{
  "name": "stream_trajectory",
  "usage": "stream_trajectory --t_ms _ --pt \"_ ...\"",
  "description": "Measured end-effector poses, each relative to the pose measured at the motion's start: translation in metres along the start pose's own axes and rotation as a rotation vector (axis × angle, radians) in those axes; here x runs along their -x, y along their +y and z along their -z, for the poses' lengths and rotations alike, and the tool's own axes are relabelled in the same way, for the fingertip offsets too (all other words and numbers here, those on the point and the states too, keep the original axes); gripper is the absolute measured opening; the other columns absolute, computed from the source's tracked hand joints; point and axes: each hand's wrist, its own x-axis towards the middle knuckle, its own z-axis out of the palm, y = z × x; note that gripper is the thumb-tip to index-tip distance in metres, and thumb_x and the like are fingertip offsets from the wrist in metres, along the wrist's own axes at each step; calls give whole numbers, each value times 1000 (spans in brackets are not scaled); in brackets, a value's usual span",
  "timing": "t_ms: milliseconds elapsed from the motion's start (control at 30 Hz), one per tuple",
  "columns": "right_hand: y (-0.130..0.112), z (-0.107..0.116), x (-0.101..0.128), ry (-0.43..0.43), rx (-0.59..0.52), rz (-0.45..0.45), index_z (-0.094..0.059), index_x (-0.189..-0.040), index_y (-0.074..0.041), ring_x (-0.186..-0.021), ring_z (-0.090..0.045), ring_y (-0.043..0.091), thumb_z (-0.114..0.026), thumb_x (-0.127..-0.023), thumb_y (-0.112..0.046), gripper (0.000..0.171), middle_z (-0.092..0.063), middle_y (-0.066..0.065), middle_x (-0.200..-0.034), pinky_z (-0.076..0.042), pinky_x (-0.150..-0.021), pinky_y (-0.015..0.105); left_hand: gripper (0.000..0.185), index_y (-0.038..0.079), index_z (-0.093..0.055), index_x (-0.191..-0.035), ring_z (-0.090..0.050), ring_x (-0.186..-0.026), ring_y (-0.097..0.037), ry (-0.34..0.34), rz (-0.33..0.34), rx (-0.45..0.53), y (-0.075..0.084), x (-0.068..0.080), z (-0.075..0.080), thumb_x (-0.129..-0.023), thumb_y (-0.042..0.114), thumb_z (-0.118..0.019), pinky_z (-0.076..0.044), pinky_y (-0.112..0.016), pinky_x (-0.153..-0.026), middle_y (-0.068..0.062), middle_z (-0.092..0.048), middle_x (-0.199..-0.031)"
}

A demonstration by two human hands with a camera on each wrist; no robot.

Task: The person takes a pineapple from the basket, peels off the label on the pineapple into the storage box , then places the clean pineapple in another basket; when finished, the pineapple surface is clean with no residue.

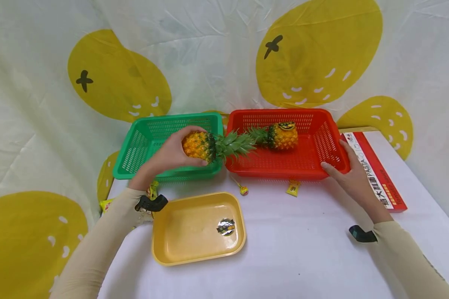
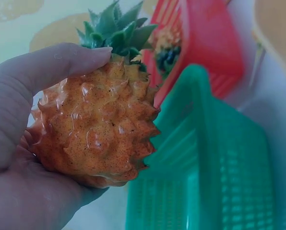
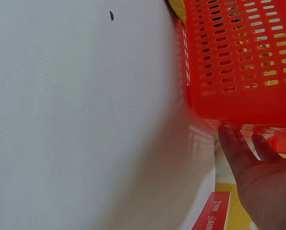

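My left hand (image 1: pixel 172 151) grips a small pineapple (image 1: pixel 199 146) by its orange body, above the green basket (image 1: pixel 134 172). The crown of leaves points right, reaching over the rim of the red basket (image 1: pixel 277 171). In the left wrist view, the thumb lies across the top of the pineapple (image 2: pixel 95 124), near the leaves. A second pineapple (image 1: pixel 285 136) with a dark label lies on its side in the red basket, crown to the left. My right hand (image 1: pixel 353 178) holds that basket at its front right corner, thumb at the front and fingers along the end wall.
A yellow tray (image 1: pixel 194 232) with a round sticker stands in front. Between it and the baskets lie a lollipop (image 1: pixel 244 190) and a yellow wrapped sweet (image 1: pixel 293 188). A pasta box (image 1: pixel 378 174) lies at the right. Yellow packets (image 1: pixel 152 189) are partly hidden behind my left forearm.
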Motion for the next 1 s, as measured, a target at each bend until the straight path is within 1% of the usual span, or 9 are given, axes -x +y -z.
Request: stream_trajectory --t_ms 167,267,433,633,733,800,833,900,1000 --pt "-1 0 0 8 -6 11 -1 -171 -37 -147 -26 52 -72 -97 -54 103 -21 21 -169 -47 -95 69 82 19 -56 -146 -61 -111 -25 16 44 -24 -5 -1 18 -76 20 -99 -55 -47 -91 -5 -59 -133" --pt "-2 0 0 7 -9 7 -1 -171 -38 -147 -25 52 -71 -98 -53 103 -21 21 -170 -47 -95 69 83 17 -55 -148 -61 -111 -27 22 77 -36 -10 -3 26 -77 20 -98 -54 -49 -90 -7 -58 -134" --pt "-2 1 2 5 -8 -4 -1 -171 -36 -146 -26 52 -71 -97 -55 104 -21 22 -169 -48 -95 69 82 14 -52 -150 -60 -111 -29 32 131 -29 -21 -2 33 -80 18 -95 -54 -49 -91 -11 -56 -135" --pt "-1 1 3 0 -3 -5 -2 -171 -33 -144 -27 53 -70 -99 -54 102 -22 24 -168 -46 -96 70 84 15 -49 -152 -61 -108 -30 52 181 -17 -35 1 43 -81 18 -95 -55 -46 -87 -13 -57 -133" --pt "0 1 3 -2 1 -2 -3 -171 -32 -143 -28 52 -70 -99 -53 101 -24 24 -167 -49 -95 66 87 14 -47 -154 -61 -109 -31 67 198 -36 -41 2 49 -81 18 -95 -55 -45 -86 -15 -56 -134" --pt "0 2 2 -3 5 -2 -3 -171 -33 -143 -29 51 -70 -99 -53 101 -25 24 -166 -52 -94 60 89 13 -45 -156 -60 -109 -31 78 206 -57 -46 2 55 -82 18 -94 -54 -45 -86 -15 -56 -135" --pt "0 2 2 -3 5 -1 -3 -172 -32 -143 -29 51 -70 -99 -52 101 -25 24 -166 -52 -93 59 89 12 -44 -156 -60 -109 -32 83 208 -63 -47 2 57 -82 17 -94 -54 -45 -86 -16 -56 -135" --pt "0 2 2 -4 2 0 -3 -172 -32 -143 -29 51 -70 -99 -51 100 -25 25 -166 -53 -93 60 89 12 -44 -157 -60 -108 -32 91 215 -83 -51 3 63 -83 18 -93 -54 -45 -85 -17 -56 -133" --pt "0 1 1 -6 -6 -2 -3 -172 -31 -143 -28 52 -69 -100 -51 100 -24 25 -167 -50 -95 66 90 12 -42 -157 -59 -106 -33 93 229 -124 -57 3 69 -84 19 -93 -52 -46 -84 -18 -57 -132"
